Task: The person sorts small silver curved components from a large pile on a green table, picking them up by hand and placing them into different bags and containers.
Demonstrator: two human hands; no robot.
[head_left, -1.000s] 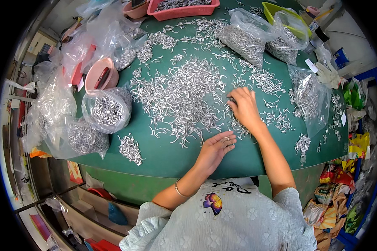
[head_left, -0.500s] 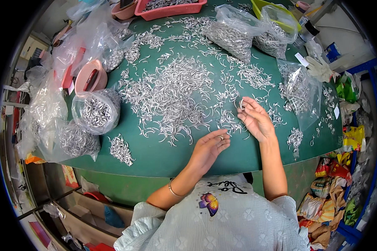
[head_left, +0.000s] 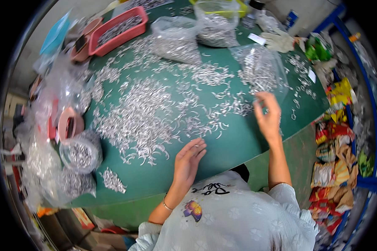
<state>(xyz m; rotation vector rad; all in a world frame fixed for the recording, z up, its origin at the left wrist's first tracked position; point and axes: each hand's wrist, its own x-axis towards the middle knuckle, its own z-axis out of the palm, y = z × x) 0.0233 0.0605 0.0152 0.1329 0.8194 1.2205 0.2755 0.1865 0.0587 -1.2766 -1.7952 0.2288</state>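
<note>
Many small curved silvery metal pieces point(head_left: 138, 113) lie heaped and scattered over the green table point(head_left: 222, 152). My left hand point(head_left: 186, 161) is held just above the table's near part, fingers bent and pressed together; a ring-like band shows on or between them, and whatever the fingertips hold is hidden. My right hand point(head_left: 268, 115) is above the table's right side, by the lower edge of an open clear bag of metal pieces point(head_left: 259, 69). Its thumb and fingers curl toward each other in a pinch, slightly blurred, so what lies between them cannot be made out.
Filled clear bags point(head_left: 176, 39) and a pink tray point(head_left: 121, 31) stand along the far side. A pink cup point(head_left: 70, 124), a round bag of pieces point(head_left: 81, 152) and crumpled plastic crowd the left. A small pile point(head_left: 112, 180) sits near the front edge. Colourful packets point(head_left: 333, 154) line the right.
The view has turned rightward. My right hand has moved right, from the scattered pieces to beside the open bag; the curved piece seen in its fingers earlier is no longer distinct. My left hand stays near the front edge.
</note>
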